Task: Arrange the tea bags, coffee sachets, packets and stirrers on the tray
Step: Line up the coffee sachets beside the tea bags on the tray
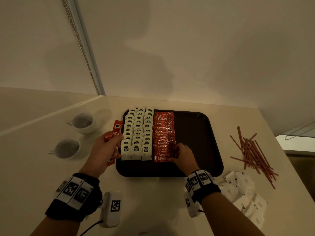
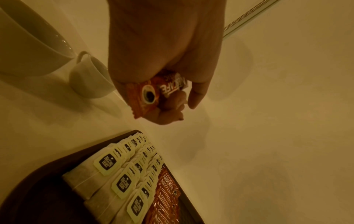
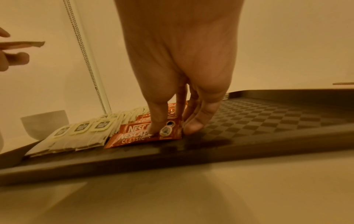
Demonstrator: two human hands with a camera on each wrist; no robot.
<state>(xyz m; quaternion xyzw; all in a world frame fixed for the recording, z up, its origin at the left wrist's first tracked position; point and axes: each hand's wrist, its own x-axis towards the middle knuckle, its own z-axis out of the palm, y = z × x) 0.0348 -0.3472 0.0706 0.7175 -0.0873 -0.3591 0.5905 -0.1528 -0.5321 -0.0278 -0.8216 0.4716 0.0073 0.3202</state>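
A dark tray (image 1: 196, 142) lies in the middle of the table. Three columns of tea bags (image 1: 138, 135) fill its left part, and an overlapping column of red coffee sachets (image 1: 163, 133) lies beside them. My right hand (image 1: 177, 150) rests at the near end of that column. Its straight fingers (image 3: 157, 125) press on the front sachet (image 3: 134, 137), with the thumb at the sachet's right end. Left of the tray, my left hand (image 1: 109, 147) grips a few red sachets (image 1: 116, 130), fingers curled round them (image 2: 149, 94).
Loose red-brown stirrers (image 1: 254, 152) lie in a heap right of the tray. A pile of white packets (image 1: 243, 193) sits at the front right. Two white cups (image 1: 83, 123) (image 1: 68, 149) stand left of the tray. The tray's right half (image 3: 268, 121) is bare.
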